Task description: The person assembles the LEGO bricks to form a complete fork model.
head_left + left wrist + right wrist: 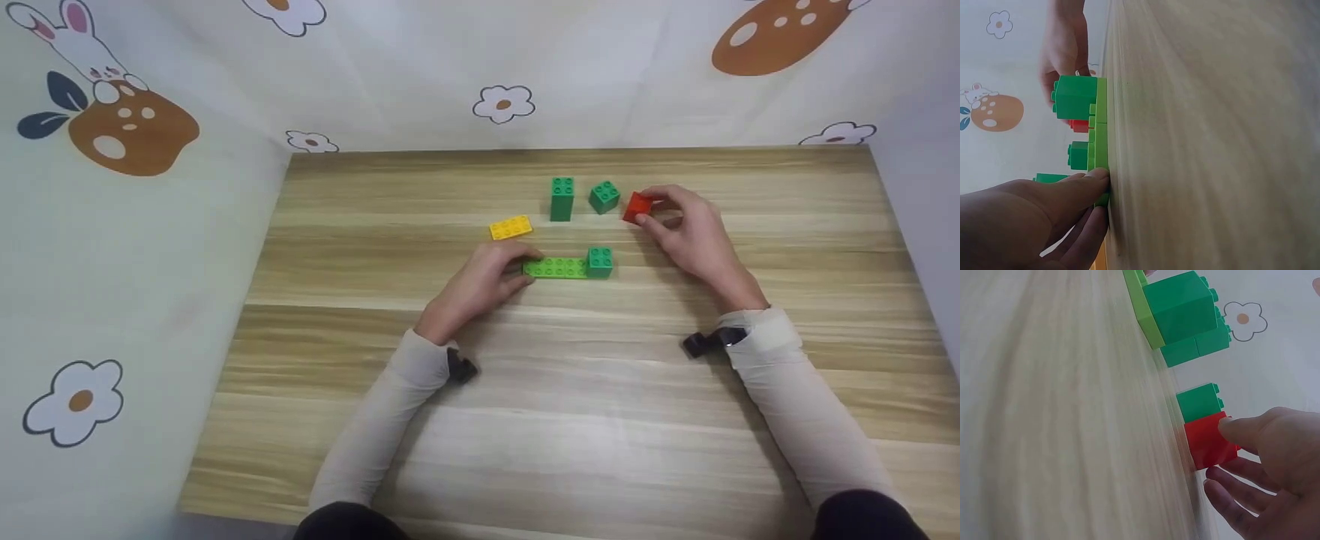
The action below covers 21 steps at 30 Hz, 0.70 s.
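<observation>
My left hand (482,283) pinches the left end of a long light green building-block strip (556,268) between thumb and fingers. That strip lies flat on the wooden table, and a green block (600,262) sits on its right end, studs up. Farther back and to the right, my right hand (699,236) holds a red block (1210,440) by its sides, thumb on the near face and fingers behind. In the right wrist view the red block is low at the tabletop, overlapping a small green block (1199,401) beyond it.
Behind the strip stands a tall green stack (562,200), with the small green block to its right. A yellow block (511,227) lies just beyond my left hand. The wooden table (585,420) ends at a patterned wall covering (405,82) at the back and left.
</observation>
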{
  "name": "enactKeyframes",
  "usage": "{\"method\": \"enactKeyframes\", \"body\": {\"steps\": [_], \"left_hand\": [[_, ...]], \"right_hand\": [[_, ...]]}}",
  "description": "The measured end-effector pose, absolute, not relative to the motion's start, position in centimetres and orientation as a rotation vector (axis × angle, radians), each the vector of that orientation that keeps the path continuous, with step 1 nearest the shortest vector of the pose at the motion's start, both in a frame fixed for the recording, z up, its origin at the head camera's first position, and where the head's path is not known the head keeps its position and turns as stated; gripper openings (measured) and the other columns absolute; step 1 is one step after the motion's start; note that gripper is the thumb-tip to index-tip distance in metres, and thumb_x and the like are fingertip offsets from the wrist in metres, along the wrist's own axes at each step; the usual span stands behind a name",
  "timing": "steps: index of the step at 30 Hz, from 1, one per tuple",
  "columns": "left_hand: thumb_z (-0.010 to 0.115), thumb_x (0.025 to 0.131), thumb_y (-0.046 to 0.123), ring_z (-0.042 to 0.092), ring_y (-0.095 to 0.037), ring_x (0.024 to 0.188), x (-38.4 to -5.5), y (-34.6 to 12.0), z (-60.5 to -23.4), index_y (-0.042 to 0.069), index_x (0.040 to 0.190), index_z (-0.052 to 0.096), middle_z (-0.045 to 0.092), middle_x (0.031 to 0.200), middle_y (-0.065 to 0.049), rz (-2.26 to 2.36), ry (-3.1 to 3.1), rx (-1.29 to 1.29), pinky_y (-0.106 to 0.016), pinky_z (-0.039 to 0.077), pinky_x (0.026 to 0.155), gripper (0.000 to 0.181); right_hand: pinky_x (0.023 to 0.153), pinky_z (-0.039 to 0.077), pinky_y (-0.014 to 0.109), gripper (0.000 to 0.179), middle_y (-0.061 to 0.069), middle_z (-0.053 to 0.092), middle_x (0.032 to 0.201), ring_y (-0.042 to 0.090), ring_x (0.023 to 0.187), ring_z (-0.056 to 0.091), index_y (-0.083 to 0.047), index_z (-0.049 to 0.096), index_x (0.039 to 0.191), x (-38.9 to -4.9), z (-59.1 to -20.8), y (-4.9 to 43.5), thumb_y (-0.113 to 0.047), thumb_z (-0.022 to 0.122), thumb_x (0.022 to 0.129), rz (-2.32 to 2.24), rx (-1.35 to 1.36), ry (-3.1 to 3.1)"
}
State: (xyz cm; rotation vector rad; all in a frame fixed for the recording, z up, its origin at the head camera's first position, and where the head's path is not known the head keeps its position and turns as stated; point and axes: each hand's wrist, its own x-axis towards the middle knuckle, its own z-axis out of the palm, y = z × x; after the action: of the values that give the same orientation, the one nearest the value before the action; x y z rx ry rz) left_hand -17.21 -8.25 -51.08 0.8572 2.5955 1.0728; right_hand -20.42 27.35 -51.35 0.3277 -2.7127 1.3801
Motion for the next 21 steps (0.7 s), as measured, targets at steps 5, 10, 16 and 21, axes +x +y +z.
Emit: {"method": "enactKeyframes", "body": {"steps": [5, 10, 16, 21], "left_hand": [[0.08, 0.098, 0.007, 0.07, -0.021, 0.128, -17.22, -8.24, -51.02, 0.009, 0.134, 0.074, 0.077, 0.133, -0.006, 1.072, 2.592, 0.86, -0.036, 0.054, 0.118, 0.036], [0.08, 0.098, 0.008, 0.069, -0.021, 0.129, -17.21, -8.21, -50.98, 0.008, 0.134, 0.074, 0.076, 0.133, -0.007, 1.058, 2.59, 0.851, -0.035, 0.054, 0.117, 0.036], [0.079, 0.099, 0.007, 0.069, -0.021, 0.129, -17.26, -8.16, -50.97, 0.007, 0.135, 0.074, 0.076, 0.133, -0.008, 1.049, 2.581, 0.849, -0.035, 0.055, 0.116, 0.036], [0.079, 0.099, 0.007, 0.069, -0.02, 0.13, -17.28, -8.19, -51.07, 0.007, 0.135, 0.074, 0.076, 0.134, -0.007, 1.061, 2.575, 0.846, -0.034, 0.055, 0.116, 0.036]], "right_hand": [[0.087, 0.054, 0.007, 0.036, 0.017, 0.075, 0.131, 0.032, 0.118, 0.073, -0.006, 0.069, 0.136, -20.39, -51.36, 27.44, -0.01, 0.077, 0.101, 1.384, 0.32, -2.72], [0.087, 0.055, 0.007, 0.035, 0.017, 0.075, 0.129, 0.032, 0.117, 0.073, -0.005, 0.07, 0.135, -20.31, -51.31, 27.44, -0.008, 0.077, 0.101, 1.39, 0.323, -2.714], [0.084, 0.055, 0.006, 0.034, 0.018, 0.076, 0.128, 0.032, 0.115, 0.074, -0.005, 0.07, 0.134, -20.17, -51.11, 27.31, -0.008, 0.076, 0.101, 1.38, 0.323, -2.703], [0.084, 0.055, 0.007, 0.035, 0.017, 0.077, 0.128, 0.033, 0.115, 0.074, -0.005, 0.071, 0.135, -20.01, -50.91, 27.22, -0.009, 0.077, 0.101, 1.366, 0.337, -2.693]]}}
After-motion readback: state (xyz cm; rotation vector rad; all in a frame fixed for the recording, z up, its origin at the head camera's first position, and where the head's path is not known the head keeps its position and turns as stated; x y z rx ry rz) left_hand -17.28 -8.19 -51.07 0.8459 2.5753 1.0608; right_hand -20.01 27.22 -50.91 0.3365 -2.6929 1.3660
